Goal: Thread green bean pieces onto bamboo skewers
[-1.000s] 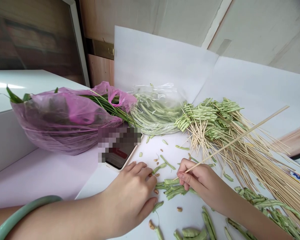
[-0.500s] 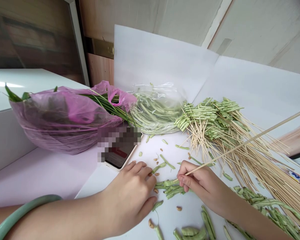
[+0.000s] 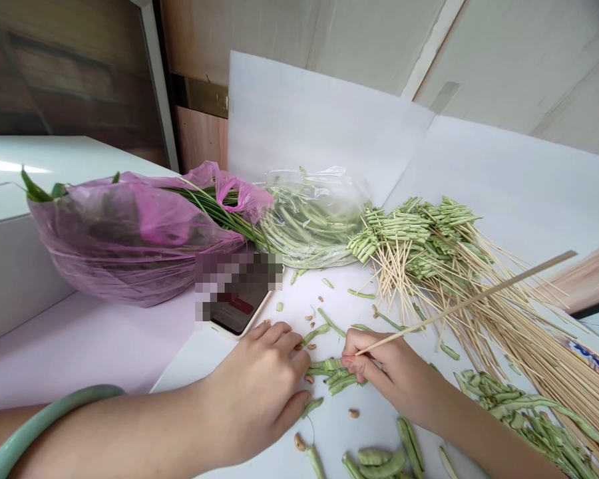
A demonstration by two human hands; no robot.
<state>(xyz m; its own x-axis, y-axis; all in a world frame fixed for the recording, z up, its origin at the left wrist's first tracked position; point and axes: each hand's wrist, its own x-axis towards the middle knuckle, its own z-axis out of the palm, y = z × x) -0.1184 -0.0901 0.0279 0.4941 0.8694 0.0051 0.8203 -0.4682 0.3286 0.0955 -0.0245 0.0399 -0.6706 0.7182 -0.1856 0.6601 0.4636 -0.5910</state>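
Note:
My right hand (image 3: 384,369) pinches a long bamboo skewer (image 3: 472,299) near its tip; the stick slants up to the right. Its point meets a small row of cut green bean pieces (image 3: 335,376) lying on the white surface. My left hand (image 3: 259,392) lies curled beside those pieces, with its fingertips and thumb pressed against their left ends. A pale green bangle (image 3: 40,426) is on my left wrist.
A heap of skewered beans on sticks (image 3: 429,239) lies behind, with bare skewers (image 3: 544,346) fanning right. A clear bag of beans (image 3: 314,223), a pink bag of greens (image 3: 130,233) and a phone (image 3: 237,299) sit at left. Loose bean pieces (image 3: 509,402) and seeds are scattered around.
My right hand has slid left toward my left hand, driving the skewer into the bean pieces; the stick's far end has dropped lower. My left hand has stayed in place.

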